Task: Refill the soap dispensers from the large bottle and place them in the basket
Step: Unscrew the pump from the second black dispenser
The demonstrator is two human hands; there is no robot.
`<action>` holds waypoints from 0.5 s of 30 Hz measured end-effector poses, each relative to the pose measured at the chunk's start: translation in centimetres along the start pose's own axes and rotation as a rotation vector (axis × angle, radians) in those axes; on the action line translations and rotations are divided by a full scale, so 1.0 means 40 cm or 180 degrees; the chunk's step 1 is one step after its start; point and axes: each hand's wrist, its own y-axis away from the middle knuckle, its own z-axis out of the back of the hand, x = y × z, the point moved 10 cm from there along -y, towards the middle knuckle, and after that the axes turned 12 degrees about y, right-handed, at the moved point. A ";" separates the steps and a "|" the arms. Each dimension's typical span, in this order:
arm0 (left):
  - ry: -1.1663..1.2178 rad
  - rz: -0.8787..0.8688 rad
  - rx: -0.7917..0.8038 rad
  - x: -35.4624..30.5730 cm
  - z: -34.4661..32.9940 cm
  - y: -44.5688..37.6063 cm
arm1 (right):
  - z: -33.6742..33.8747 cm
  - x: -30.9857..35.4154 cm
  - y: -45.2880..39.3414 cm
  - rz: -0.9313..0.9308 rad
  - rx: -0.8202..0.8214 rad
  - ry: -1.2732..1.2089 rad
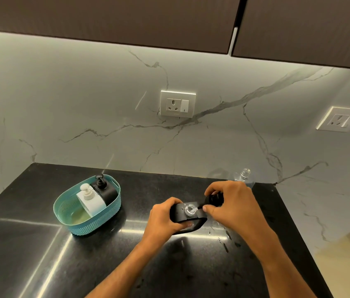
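A black soap dispenser [181, 214] stands on the dark counter with its clear threaded neck uncovered. My left hand [165, 218] grips its body from the left. My right hand [232, 203] holds the black pump head [215, 198] tilted beside the neck, and the pump's thin tube reaches into the opening. Behind my right hand stands a clear large bottle [244, 176] with no cap, mostly hidden. On the left, a teal basket [96, 227] holds a white dispenser [91, 202] and a black dispenser [105, 190].
The black counter [105, 265] ends at a marble wall behind and on the right. Its right edge drops off toward a pale floor. Two wall sockets [177, 104] sit above the counter. Dark cupboards hang overhead.
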 end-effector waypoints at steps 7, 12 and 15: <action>0.0081 0.0055 -0.0118 0.007 0.012 0.001 | 0.032 -0.035 0.025 -0.0125 -0.0212 -0.0110; 0.0111 0.0097 -0.0195 0.017 0.022 0.006 | 0.052 -0.067 0.055 -0.0197 -0.0343 -0.0283; 0.0154 0.0121 -0.0210 0.023 0.026 0.009 | 0.042 -0.098 0.070 -0.0344 -0.0413 -0.0420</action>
